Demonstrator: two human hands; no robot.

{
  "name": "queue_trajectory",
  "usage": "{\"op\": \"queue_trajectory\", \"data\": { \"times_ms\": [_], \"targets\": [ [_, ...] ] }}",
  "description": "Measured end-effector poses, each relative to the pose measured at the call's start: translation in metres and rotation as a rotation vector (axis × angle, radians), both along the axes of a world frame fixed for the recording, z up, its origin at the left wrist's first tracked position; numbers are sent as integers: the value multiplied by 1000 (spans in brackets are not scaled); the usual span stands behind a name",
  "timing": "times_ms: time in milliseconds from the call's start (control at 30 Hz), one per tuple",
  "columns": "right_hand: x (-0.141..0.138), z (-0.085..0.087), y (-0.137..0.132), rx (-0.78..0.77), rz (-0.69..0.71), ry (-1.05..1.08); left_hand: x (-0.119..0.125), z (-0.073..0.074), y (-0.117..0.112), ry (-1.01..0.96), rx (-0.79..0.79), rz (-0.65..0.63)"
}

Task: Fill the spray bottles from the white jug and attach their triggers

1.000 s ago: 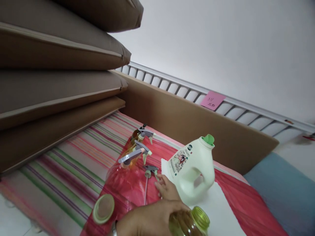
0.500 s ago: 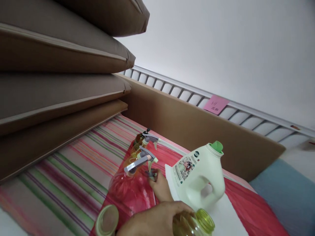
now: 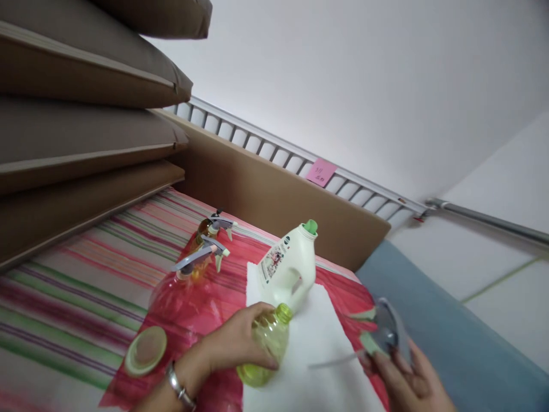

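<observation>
Wrapped around a clear yellow-green bottle is my left hand; the bottle's neck is uncapped and its base is over white paper. My right hand, off to the right, grips a grey and pale green trigger spray head, blurred by motion, with its thin dip tube pointing left. Just beyond the bottle stands a pale green jug with a green spout. Left of it are a pink spray bottle and other spray bottles in a row. A round pale green lid or jar lies near my left wrist.
Red plastic sheeting lies under the bottles, over a striped cloth. Stacked brown cushions rise at the left. Behind stands a brown board before a white radiator with a pink note.
My right hand has moved from among the spray bottles to the right, now carrying the spray head. The bottle in my left hand shows more fully, and the view has turned right.
</observation>
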State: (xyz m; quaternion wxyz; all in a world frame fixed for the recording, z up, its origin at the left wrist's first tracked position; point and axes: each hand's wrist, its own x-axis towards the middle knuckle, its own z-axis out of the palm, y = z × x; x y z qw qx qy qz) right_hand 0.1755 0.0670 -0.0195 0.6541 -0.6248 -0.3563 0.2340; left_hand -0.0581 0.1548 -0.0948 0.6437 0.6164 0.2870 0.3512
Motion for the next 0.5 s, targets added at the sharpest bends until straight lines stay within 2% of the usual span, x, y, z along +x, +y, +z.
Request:
{"op": "queue_trajectory", "data": {
  "times_ms": [100, 200, 333, 500],
  "targets": [
    [-1, 29, -7, 167, 1, 52, 18, -21, 0, 31, 67, 99],
    [-12, 39, -8, 261, 43, 68, 27, -35, -1, 34, 130, 132],
    [-25, 37, -1, 294, 79, 9, 28, -39, -3, 39, 122, 127],
    [-37, 23, 17, 278, 114, -82, 27, -35, -4, 83, 184, 117]
  ]
}}
